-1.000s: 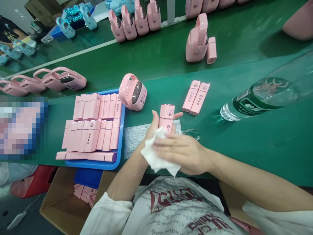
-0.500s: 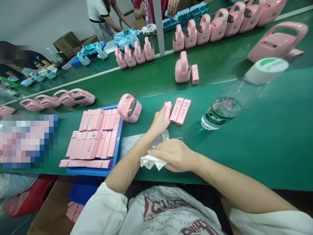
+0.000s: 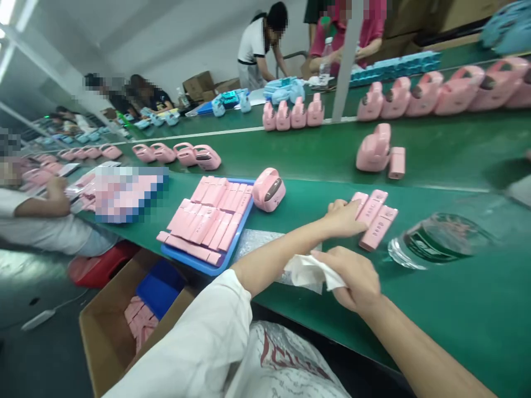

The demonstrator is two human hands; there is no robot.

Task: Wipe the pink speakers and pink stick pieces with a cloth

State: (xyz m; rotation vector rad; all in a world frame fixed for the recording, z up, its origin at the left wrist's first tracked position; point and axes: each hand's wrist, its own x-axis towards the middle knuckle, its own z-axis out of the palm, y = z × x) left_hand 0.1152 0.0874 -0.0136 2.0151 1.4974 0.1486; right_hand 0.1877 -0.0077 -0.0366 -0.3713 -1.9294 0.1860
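Observation:
My left hand [image 3: 345,219] reaches out over the green table, its fingers closed around a slim pink block [image 3: 359,198], partly hidden by the hand. Right beside it lie two similar pink blocks with a row of small marks, a middle one [image 3: 372,208] and an outer one [image 3: 378,229]. My right hand [image 3: 355,276], nearer my body, pinches a crumpled white cloth or tissue [image 3: 312,272]. Under my left forearm lies a sheet of bubble wrap [image 3: 259,243]. A pink handled device with a dark window [image 3: 269,190] stands further left.
A blue tray [image 3: 215,270] holds many pink blocks. On the right stands a clear bottle with a green label [image 3: 433,243]. Further back, rows of pink handled devices [image 3: 427,94] line the green line. A cardboard box [image 3: 99,331] sits below the table; co-workers sit left and across.
My view has swung left, so everything sits further right. My left hand has brought its pink block alongside the other two. The right hand still holds the white cloth.

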